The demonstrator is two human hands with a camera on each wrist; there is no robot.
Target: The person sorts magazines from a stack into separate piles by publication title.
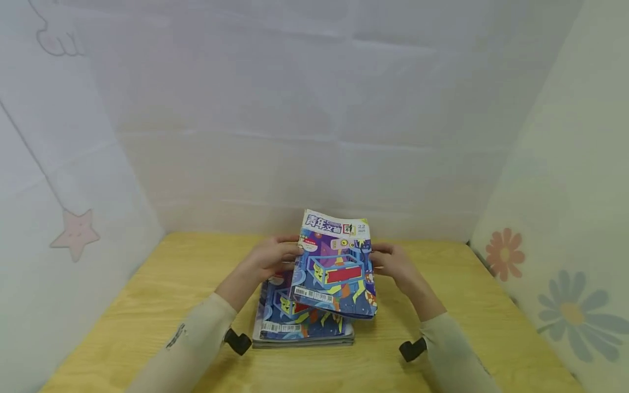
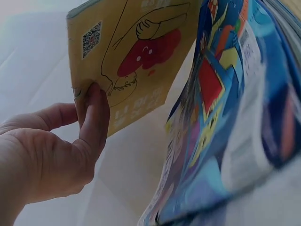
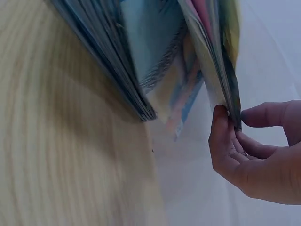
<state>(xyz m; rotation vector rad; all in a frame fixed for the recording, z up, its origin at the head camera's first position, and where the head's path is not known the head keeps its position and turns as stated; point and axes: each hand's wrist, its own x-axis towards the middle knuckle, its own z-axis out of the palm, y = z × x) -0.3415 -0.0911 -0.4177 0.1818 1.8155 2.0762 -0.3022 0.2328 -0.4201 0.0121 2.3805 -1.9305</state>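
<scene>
A magazine (image 1: 334,273) with a purple and blue illustrated cover is raised and tilted over a stack of magazines (image 1: 280,328). My left hand (image 1: 270,257) pinches its left edge, thumb and fingers on opposite faces. On the other side, my right hand (image 1: 395,267) pinches the right edge. In the left wrist view the held magazine's yellow back cover (image 2: 141,61) shows a red cartoon figure and a QR code. The right wrist view has my right fingers around the thin page edges (image 3: 221,80), with the stack's page edges (image 3: 108,56) lower on the table.
The stack lies on a yellow wood-grain table (image 1: 196,284). White cloth walls (image 1: 314,136) stand behind and at both sides, with a pink star (image 1: 75,233) on the left and printed flowers (image 1: 572,314) on the right. A black wrist mount (image 1: 238,341) sits by each sleeve.
</scene>
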